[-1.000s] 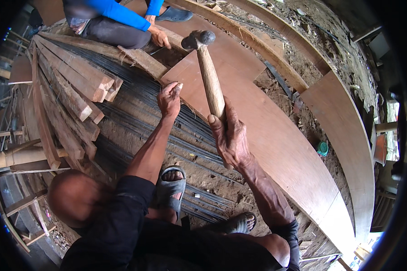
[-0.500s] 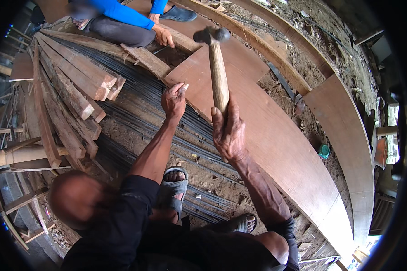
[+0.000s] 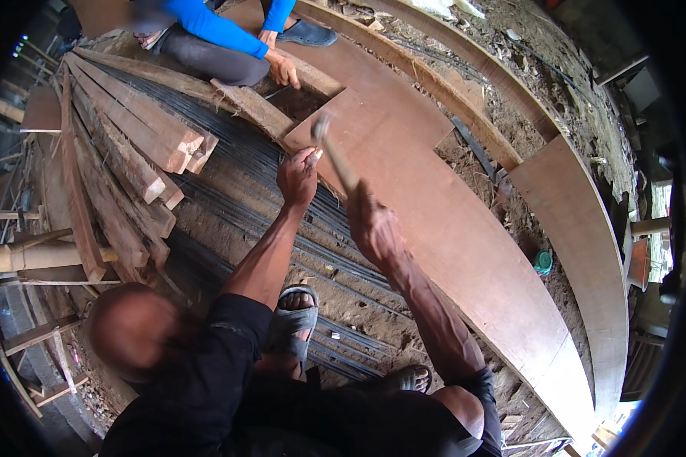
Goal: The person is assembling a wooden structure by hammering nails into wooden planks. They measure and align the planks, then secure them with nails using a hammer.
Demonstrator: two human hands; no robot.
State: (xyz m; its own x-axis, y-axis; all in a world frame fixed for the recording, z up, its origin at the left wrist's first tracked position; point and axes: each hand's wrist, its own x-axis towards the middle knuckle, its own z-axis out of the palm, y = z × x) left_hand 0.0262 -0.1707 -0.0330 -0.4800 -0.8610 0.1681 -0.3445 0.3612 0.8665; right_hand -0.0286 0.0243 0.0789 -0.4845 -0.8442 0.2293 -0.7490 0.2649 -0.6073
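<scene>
Over a bare dirt floor [image 3: 354, 305], strewn with thin dark rods [image 3: 236, 156] in a cluttered work space, lie two broad curved wooden panels [image 3: 450, 221], with a stack of squared timbers [image 3: 133, 129] at the left and one co-worker [image 3: 217, 57] crouching at the upper left. One hammer [image 3: 338, 162] is in the right hand [image 3: 373, 228], gripped by its handle, its head above the nearer panel's edge beside the left hand [image 3: 297, 179], which is clenched, anything pinched there too small to tell. One orange container [image 3: 639, 259] stands far right, its contents hidden.
</scene>
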